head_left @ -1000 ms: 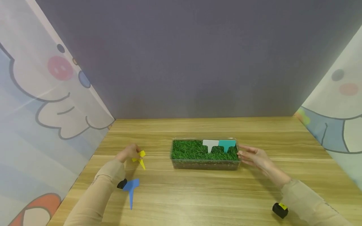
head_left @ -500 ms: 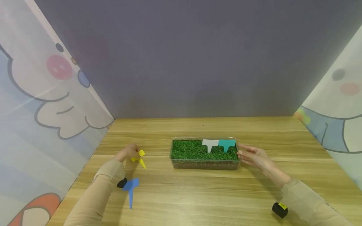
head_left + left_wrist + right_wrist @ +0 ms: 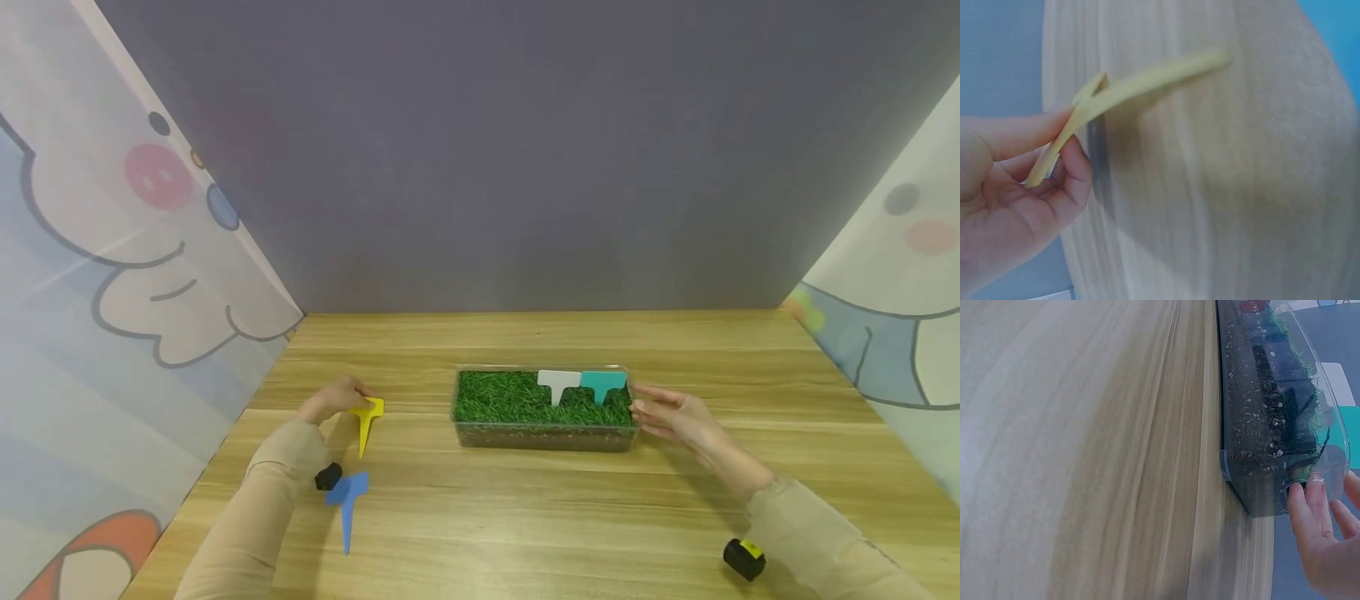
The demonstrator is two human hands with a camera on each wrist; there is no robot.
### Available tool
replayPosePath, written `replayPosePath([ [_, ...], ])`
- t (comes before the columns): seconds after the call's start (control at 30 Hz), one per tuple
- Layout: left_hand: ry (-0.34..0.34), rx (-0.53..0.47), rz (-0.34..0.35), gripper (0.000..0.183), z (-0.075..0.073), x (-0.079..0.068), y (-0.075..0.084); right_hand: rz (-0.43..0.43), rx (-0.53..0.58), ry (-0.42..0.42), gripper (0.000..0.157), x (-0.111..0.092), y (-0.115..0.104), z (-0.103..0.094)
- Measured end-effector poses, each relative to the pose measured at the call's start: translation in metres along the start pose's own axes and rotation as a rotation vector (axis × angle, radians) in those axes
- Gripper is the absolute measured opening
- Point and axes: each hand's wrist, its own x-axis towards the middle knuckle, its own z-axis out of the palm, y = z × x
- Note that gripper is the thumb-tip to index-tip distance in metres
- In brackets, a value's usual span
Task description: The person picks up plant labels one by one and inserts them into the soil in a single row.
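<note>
Yellow is the tag (image 3: 372, 407) that my left hand (image 3: 332, 400) pinches with no gap, well left of the grass box (image 3: 543, 437), and I think a gentle hold is best, while my right hand (image 3: 686, 421), fingers (image 3: 1303, 520) almost straight, touches the box's right end.

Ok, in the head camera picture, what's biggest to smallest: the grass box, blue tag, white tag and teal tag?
1. Grass box
2. Blue tag
3. White tag and teal tag: they look about the same size here, so I can't rank them.
</note>
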Motion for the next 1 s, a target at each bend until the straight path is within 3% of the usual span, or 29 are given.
replayPosePath([
  [0.2, 0.056, -0.023, 0.005, 0.026, -0.005, -0.001, 0.003, 0.005, -0.011, -0.005, 0.063, 0.0, 0.0, 0.0],
  [0.5, 0.106, -0.028, 0.03, 0.03, -0.013, -0.01, 0.021, 0.009, -0.003, 0.004, 0.063, 0.0, 0.0, 0.0],
  [1.0, 0.165, 0.007, 0.133, 0.026, -0.013, -0.013, 0.052, 0.01, 0.006, 0.012, 0.063, 0.0, 0.0, 0.0],
])
